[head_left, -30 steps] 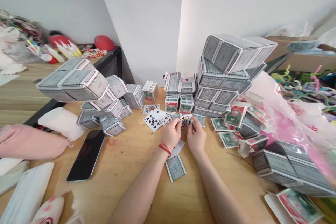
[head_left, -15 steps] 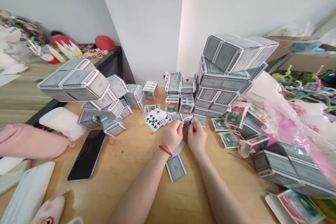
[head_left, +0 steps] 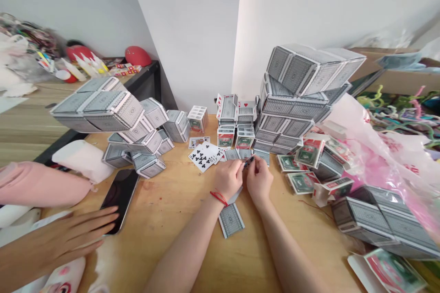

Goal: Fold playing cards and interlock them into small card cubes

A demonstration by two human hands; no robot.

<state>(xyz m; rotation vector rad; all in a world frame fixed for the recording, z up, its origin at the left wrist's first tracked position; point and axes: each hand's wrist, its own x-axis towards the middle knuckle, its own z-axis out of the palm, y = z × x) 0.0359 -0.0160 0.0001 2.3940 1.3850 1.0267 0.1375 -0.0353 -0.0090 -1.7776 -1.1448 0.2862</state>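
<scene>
I have a small bunch of cards [head_left: 248,161] pinched edge-on between both hands, just above the desk [head_left: 165,219] and right in front of the low stacks at the wall. My left hand [head_left: 227,177] is clenched on the near side of the bunch; my right hand [head_left: 259,181] closes its fingertips on the far side, so each grip is grasping the same cards. How many cards are in the bunch I cannot tell, they show only as a thin edge.

Judging by what lies about, the sorting is only partly done: loose face-up cards [head_left: 203,155] sit just left of my hands, one face-down card [head_left: 231,220] lies under my left wrist, and opened boxes [head_left: 311,165] are scattered to the right. Finished blocks [head_left: 103,110] are piled on the left and a taller pile [head_left: 299,96] stands on the right.

At the lower left, another person's hand [head_left: 68,238] rests on a phone [head_left: 120,194].
</scene>
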